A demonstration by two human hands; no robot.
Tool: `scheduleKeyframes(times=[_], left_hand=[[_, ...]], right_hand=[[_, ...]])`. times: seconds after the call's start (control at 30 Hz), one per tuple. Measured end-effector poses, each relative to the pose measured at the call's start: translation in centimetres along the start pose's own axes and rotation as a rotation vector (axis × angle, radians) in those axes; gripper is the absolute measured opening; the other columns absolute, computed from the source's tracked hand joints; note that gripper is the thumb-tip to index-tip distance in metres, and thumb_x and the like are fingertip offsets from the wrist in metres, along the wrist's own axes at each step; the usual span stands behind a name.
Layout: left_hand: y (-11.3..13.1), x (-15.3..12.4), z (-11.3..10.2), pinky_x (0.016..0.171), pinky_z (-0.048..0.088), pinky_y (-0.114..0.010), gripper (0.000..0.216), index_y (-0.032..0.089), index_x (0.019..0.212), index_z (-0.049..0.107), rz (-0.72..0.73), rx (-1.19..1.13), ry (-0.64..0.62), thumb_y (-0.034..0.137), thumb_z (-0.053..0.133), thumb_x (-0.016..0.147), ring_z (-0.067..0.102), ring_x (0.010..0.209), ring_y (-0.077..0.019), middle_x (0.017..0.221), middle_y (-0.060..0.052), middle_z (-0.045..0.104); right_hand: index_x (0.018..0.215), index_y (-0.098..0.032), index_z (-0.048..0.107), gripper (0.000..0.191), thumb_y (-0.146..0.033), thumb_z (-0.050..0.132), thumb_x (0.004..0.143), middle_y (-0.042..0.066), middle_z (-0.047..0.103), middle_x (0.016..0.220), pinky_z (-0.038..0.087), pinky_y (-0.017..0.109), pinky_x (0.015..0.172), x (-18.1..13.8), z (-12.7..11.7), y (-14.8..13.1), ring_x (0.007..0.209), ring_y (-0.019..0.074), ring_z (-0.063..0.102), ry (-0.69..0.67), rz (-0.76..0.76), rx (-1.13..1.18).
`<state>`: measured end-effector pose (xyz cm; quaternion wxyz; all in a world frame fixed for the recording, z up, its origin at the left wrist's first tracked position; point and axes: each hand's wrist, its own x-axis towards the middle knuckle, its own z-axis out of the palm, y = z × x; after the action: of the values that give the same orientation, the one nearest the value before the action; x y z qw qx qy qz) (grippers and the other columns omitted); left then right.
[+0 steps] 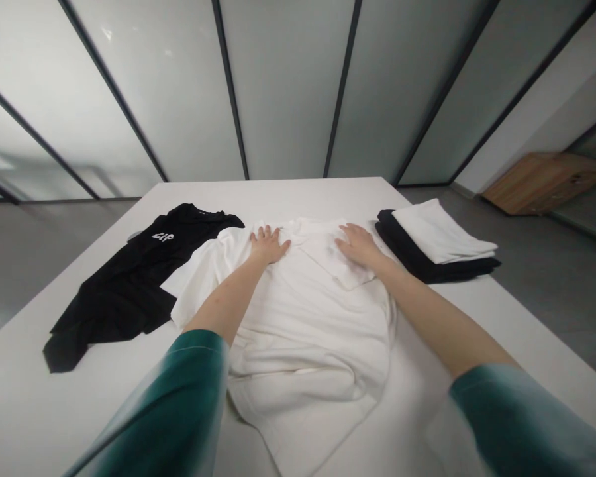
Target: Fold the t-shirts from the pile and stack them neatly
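Observation:
A white T-shirt (312,318) lies spread on the table in front of me, its collar end away from me. Wrinkles and a thick fold cross its lower half, and the near hem hangs unevenly toward me. My left hand (268,246) rests flat on the shirt's left shoulder area, fingers spread. On the right shoulder area is my right hand (358,246), its fingers stretched out and slightly apart over the cloth. The right sleeve looks folded inward beneath that hand. Neither hand grips the fabric.
On the left, a black T-shirt (129,281) with white lettering lies loosely. A stack at the right has a folded white garment (442,232) atop folded black ones (412,255). The white table (298,192) ends before frosted glass panels (288,86). A wooden cabinet (536,182) stands far right.

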<state>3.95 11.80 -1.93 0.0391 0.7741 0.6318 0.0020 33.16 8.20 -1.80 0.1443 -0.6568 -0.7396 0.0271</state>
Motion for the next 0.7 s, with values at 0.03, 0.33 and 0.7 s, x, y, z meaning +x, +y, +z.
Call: scheduleKeyframes(times=[0.03,0.33,0.7], left_hand=[[0.0,0.1,0.0,0.117,0.015,-0.059,0.08,0.023,0.156,0.025,-0.004,0.001,-0.007,0.068,0.018,0.091,0.014,0.15,-0.0374,0.164,-0.012,0.02],[-0.7,1.0,-0.6,0.119,0.014,-0.056,0.083,0.02,0.156,0.025,0.02,-0.003,-0.042,0.071,0.019,0.09,0.012,0.151,-0.0355,0.165,-0.014,0.016],[-3.3,-6.6,-2.5,0.117,0.024,-0.043,0.07,0.018,0.151,0.034,0.129,0.068,-0.031,0.058,0.037,0.093,0.026,0.148,-0.0309,0.16,-0.014,0.031]], right_hand=[[0.146,-0.019,0.045,0.063,-0.052,0.044,0.092,0.015,0.038,0.156,0.025,0.052,0.116,-1.4,0.2,-0.4,0.143,0.0352,0.032,-0.06,-0.007,-0.04],[0.153,-0.022,0.035,0.071,-0.062,0.032,0.095,0.014,0.025,0.162,0.016,0.052,0.119,-6.8,0.2,-1.3,0.149,0.0322,0.021,-0.189,-0.017,-0.142],[0.149,-0.018,0.041,0.064,-0.051,0.042,0.094,0.016,0.03,0.16,0.018,0.053,0.118,-5.9,-1.0,-3.5,0.147,0.0349,0.026,-0.208,-0.015,-0.179]])
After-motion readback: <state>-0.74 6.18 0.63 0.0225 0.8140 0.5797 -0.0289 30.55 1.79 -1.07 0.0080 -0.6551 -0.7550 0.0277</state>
